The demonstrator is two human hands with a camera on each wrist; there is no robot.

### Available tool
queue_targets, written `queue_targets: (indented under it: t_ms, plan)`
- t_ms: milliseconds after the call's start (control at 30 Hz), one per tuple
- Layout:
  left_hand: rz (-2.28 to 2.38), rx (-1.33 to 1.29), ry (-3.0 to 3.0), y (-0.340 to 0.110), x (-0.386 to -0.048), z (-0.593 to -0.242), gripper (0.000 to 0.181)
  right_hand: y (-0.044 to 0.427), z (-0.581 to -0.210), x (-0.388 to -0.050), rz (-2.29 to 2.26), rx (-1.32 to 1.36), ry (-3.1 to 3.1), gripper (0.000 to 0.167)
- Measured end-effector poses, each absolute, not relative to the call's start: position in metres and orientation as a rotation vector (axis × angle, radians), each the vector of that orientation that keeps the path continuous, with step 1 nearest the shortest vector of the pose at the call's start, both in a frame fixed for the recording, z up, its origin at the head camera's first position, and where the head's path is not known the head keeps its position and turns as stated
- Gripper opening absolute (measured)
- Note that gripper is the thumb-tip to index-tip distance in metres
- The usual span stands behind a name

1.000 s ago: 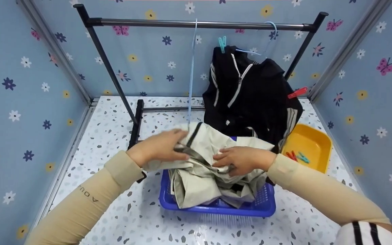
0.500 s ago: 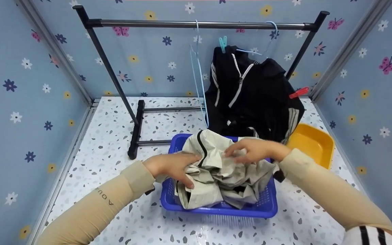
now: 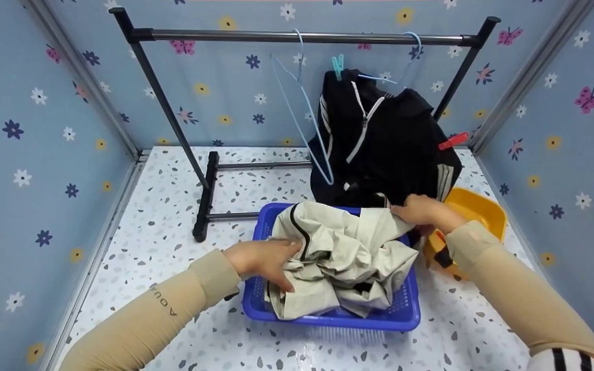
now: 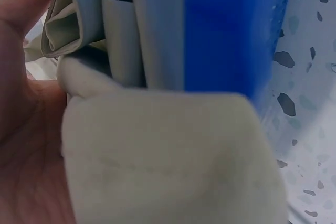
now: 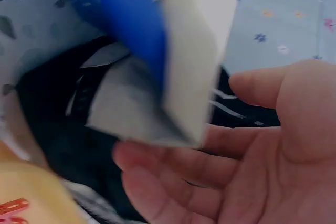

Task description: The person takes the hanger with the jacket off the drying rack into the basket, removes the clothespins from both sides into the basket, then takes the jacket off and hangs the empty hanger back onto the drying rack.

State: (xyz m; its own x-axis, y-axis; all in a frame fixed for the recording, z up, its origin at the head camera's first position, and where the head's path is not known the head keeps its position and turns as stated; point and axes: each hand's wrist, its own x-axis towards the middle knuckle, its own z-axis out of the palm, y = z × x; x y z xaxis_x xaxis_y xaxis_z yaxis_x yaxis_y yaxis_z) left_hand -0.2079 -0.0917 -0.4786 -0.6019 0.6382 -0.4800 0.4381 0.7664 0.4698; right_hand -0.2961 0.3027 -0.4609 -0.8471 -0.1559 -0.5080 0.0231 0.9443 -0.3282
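Clothing (image 3: 338, 252), pale and crumpled, lies in a blue basket (image 3: 338, 320) between the two hands in the head view. The left hand (image 3: 263, 262) rests on its near side, thumb spread away from relaxed fingers, gripping nothing visibly. The right hand (image 3: 426, 212) is at the far corner, touching the cloth edge. A bare hanger (image 3: 320, 139) hangs beyond the hands, a black jacket (image 3: 395, 134) behind the right one, a yellow tray (image 3: 488, 208) just outside it. The step in hand seems to be sorting out or spreading the garment.

Left wrist view: the palm faces the folds; a sleeve (image 4: 168, 156) fills the foreground, so what the fingertips do is unclear.

Right wrist view: the fingers bend gently beneath a cloth corner while the thumb stands off it, so nothing is pinched. The next move probably calls for thumb and fingers meeting on that corner.
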Motion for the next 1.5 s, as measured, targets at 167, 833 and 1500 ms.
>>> queue_targets:
  t_ms: [167, 833, 1500]
  plan:
    - [0.448, 0.765, 2.294, -0.092, -0.207, -0.477, 0.117, 0.309, -0.470, -0.297, -0.633, -0.090, 2.530, 0.046]
    - [0.425, 0.798, 2.351, -0.100, -0.203, -0.478, 0.117, 0.221, -0.449, -0.223, -0.702, -1.304, 2.688, 0.023]
    - [0.601, 0.818, 2.523, -0.128, -0.239, -0.452, 0.024, 0.191, -0.480, -0.210, -0.042, -1.226, 2.427, 0.070]
